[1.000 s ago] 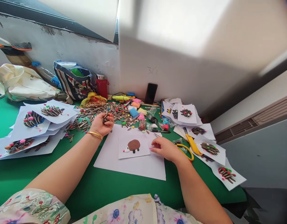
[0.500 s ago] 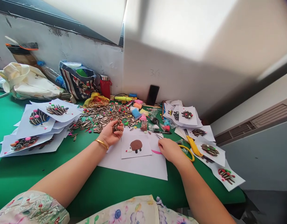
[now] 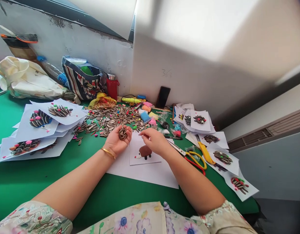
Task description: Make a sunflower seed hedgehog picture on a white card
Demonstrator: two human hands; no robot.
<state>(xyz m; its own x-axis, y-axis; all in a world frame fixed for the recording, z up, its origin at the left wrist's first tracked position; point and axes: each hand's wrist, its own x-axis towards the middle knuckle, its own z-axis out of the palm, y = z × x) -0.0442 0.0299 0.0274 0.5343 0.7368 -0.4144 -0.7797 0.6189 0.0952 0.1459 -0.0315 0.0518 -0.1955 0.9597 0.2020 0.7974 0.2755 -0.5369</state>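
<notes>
My left hand (image 3: 117, 140), a gold bangle at its wrist, lies palm up and cupped round a small heap of striped sunflower seeds (image 3: 122, 134). My right hand (image 3: 154, 140) hovers just right of it, fingers pinched together near the seeds; what they hold is too small to name. Beneath my right hand lies a small white card (image 3: 140, 157) with a brown clay hedgehog (image 3: 145, 151) on it. The card rests on a larger white sheet (image 3: 150, 174) on the green table (image 3: 30, 178).
A pile of loose sunflower seeds (image 3: 106, 118) and coloured clay bits spread behind the hands. Finished hedgehog cards are stacked at left (image 3: 40, 125) and right (image 3: 218, 152). Yellow-handled scissors (image 3: 193, 157), a red flask (image 3: 112, 86), a striped bag (image 3: 83, 79) and a phone (image 3: 163, 97) stand near the wall.
My left hand drew back from the seed pile with seeds in its palm. My right hand left the card's right edge and moved left over the hedgehog toward the left hand.
</notes>
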